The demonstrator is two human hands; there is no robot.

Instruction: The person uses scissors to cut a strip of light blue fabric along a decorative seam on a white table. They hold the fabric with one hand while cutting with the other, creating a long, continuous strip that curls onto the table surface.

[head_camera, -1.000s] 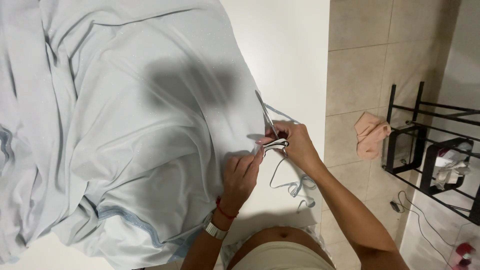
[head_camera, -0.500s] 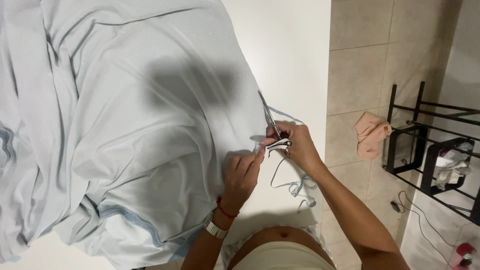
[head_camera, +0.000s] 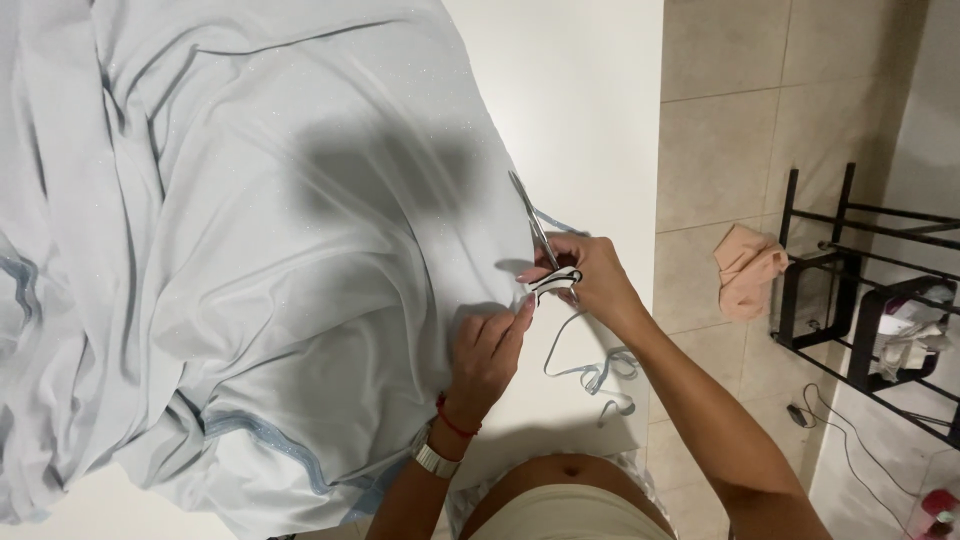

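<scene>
A large pale blue fabric (head_camera: 250,260) lies rumpled over a white table (head_camera: 580,90). My right hand (head_camera: 590,280) grips a pair of scissors (head_camera: 538,235) with white handles, blades pointing away along the fabric's right edge. My left hand (head_camera: 485,355) presses flat on the fabric just beside the scissors, fingertips touching the cloth near the cut. A thin trimmed strip of fabric (head_camera: 590,370) curls on the table below my right hand. A watch and a red band sit on my left wrist.
The table's right edge drops to a beige tiled floor (head_camera: 720,140). A pink cloth (head_camera: 745,270) lies on the floor by a black metal rack (head_camera: 860,300) holding small items. A cable runs across the tiles at lower right.
Both hands and the scissors stay almost where they were; the scissors have crept slightly further along the fabric edge.
</scene>
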